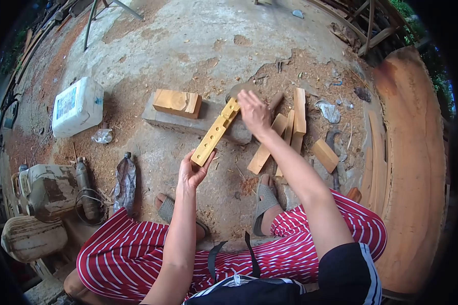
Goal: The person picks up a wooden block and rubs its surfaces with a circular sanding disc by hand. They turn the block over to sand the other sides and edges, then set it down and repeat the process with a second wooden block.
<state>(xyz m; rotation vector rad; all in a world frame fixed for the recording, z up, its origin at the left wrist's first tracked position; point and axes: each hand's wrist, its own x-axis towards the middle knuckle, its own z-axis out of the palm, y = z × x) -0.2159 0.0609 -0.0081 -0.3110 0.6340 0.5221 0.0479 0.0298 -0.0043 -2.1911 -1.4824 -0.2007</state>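
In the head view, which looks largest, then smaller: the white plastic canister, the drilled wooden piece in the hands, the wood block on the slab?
1. White plastic canister.
2. Drilled wooden piece: longer but much thinner.
3. Wood block: smallest, though it lies farther away.

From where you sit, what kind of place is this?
Probably an outdoor woodworking yard. Sawdust covers the concrete ground, cut wood pieces lie about, and a big plank lies to the right. The left hand steadies a drilled wood strip on a block.

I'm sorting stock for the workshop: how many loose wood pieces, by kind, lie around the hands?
Long yellow wooden bar with drilled holes, held in both hands: 1
Thick orange wooden block: 1
Plain pale wooden slats: 3
Small wooden offcut: 1
Total: 6
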